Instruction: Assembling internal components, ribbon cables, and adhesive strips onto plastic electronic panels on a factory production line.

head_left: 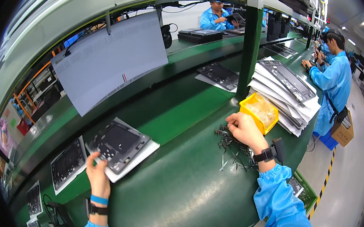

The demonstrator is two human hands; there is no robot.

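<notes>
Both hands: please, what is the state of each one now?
Left hand: closed, holding the dark panel by its near edge.
Right hand: fingers curled over the dark strips; whether it holds any cannot be told.

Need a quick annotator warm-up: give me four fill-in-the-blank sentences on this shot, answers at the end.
1. The left hand is at a dark panel that lies on a ____ layer.
2. The right hand is beside a small ____ open bin.
3. Of the two hands, the pile of thin strips is nearer the ____ one.
4. The bench top is ____ in colour.

Missing words: white; yellow; right; green.
</notes>
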